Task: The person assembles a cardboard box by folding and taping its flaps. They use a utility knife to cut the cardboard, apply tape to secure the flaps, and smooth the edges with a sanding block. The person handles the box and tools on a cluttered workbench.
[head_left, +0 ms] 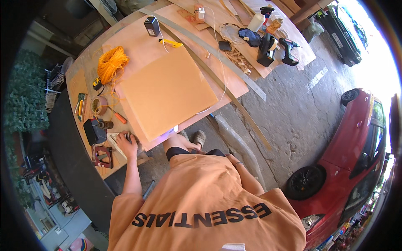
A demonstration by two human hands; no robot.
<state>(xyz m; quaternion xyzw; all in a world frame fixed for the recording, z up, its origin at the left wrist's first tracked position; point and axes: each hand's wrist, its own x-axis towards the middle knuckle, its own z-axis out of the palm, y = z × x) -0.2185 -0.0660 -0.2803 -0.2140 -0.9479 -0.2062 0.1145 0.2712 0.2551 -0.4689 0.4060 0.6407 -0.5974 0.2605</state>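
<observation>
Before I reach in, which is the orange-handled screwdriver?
Find the large flat tan panel on the wooden worktable. Left of it, beyond the left hand, lies the orange-handled screwdriver: straight, thin-shafted, unlike the round brown tape roll beside it.

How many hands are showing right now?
2: the left hand at the table's near edge, a small dark object at its fingers; the right hand beside the dark shorts, partly hidden.
</observation>
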